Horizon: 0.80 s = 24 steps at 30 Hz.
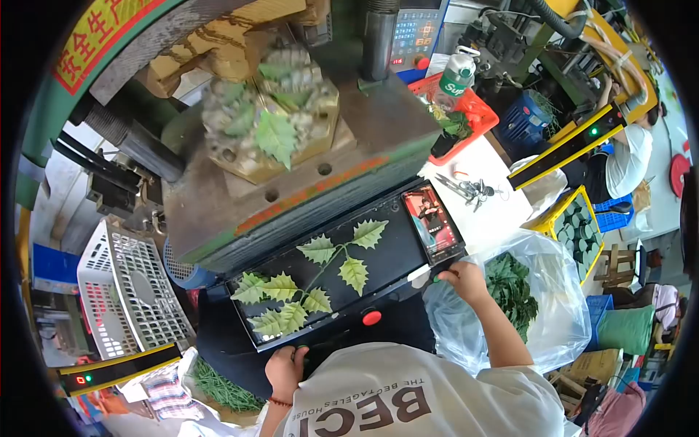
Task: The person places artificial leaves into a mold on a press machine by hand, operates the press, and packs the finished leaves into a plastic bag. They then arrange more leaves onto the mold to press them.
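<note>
My left hand is closed at the front left edge of the black tray; what its curled fingers hold, if anything, is hidden. My right hand is closed at the tray's right front corner, thumb beside a small green piece. On the tray lies a branching spray of spiky green leaves. A phone with a lit screen rests at the tray's right end. Behind, loose leaves lie on a metal mould block on the press bed.
A red button sits on the front edge. Yellow-black sensor bars flank the press. At right are a plastic bag of dark leaves, a red basket and a bottle. White crates stand left. Another person sits far right.
</note>
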Motion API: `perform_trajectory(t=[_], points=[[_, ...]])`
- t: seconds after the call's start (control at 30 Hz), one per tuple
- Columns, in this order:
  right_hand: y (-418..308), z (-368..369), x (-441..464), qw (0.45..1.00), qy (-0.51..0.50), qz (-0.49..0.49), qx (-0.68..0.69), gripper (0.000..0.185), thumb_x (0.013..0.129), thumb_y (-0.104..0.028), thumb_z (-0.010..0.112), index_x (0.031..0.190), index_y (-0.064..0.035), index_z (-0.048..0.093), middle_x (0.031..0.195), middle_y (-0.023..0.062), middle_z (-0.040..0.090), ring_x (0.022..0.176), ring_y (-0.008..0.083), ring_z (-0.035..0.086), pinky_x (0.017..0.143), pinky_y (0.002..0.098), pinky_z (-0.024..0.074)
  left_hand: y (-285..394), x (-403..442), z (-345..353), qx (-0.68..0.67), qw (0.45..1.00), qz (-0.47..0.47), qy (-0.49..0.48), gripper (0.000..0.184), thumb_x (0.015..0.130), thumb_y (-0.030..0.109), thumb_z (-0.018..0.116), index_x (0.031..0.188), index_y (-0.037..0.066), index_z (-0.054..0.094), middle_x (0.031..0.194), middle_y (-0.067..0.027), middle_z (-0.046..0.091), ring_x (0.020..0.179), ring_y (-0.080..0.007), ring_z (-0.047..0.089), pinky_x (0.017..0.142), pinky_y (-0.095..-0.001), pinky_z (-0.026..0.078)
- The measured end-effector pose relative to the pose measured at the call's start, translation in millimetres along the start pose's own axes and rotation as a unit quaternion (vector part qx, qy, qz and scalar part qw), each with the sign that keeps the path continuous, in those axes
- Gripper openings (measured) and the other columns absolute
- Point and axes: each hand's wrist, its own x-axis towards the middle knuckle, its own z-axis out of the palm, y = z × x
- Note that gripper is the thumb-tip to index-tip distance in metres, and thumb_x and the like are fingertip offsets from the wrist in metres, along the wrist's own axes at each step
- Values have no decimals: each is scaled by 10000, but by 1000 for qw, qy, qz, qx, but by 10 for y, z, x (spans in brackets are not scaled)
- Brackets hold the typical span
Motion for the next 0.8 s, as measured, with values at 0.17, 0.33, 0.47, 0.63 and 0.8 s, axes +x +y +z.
perform_trajectory(t=[0.17, 0.33, 0.47, 0.63, 0.8], points=[[-5, -10, -12, 1000, -22, 13, 8, 410, 755, -403, 703, 694, -4, 633, 646, 136, 613, 554, 323, 545, 572, 383, 441, -65, -10, -2, 8, 1000, 20, -7, 347, 761, 322, 703, 607, 47, 558, 585, -112, 574, 522, -320, 511, 496, -388, 396], [26, 1, 29, 999, -25, -6, -23, 376, 768, -395, 690, 738, -22, 645, 677, 124, 621, 576, 322, 557, 574, 385, 447, -62, 0, -26, 32, 999, 20, -26, 305, 762, 308, 703, 635, 57, 585, 602, -98, 590, 529, -310, 525, 495, -376, 401], [-174, -138, -136, 983, -68, -70, -155, 299, 792, -342, 674, 799, -45, 654, 718, 110, 630, 600, 316, 569, 578, 382, 454, 0, -26, -175, 0, 998, 55, -41, 242, 762, 281, 706, 687, 65, 627, 622, -86, 610, 531, -292, 540, 498, -360, 412], [-1159, -510, -111, 967, -102, -231, -28, 165, 822, -192, 644, 921, -61, 657, 827, 80, 634, 700, 291, 600, 624, 357, 473, 586, 156, -925, -129, 986, 101, 20, 167, 756, 220, 726, 840, 78, 700, 659, -40, 646, 512, -225, 572, 478, -302, 435], [-1785, 187, 477, 913, 45, -398, 70, 200, 811, -159, 643, 982, -55, 642, 862, 78, 629, 742, 290, 611, 665, 356, 490, 928, 800, -688, 87, 974, 160, 138, 270, 782, 309, 666, 917, 80, 620, 570, -30, 586, 464, -216, 556, 437, -315, 418]])
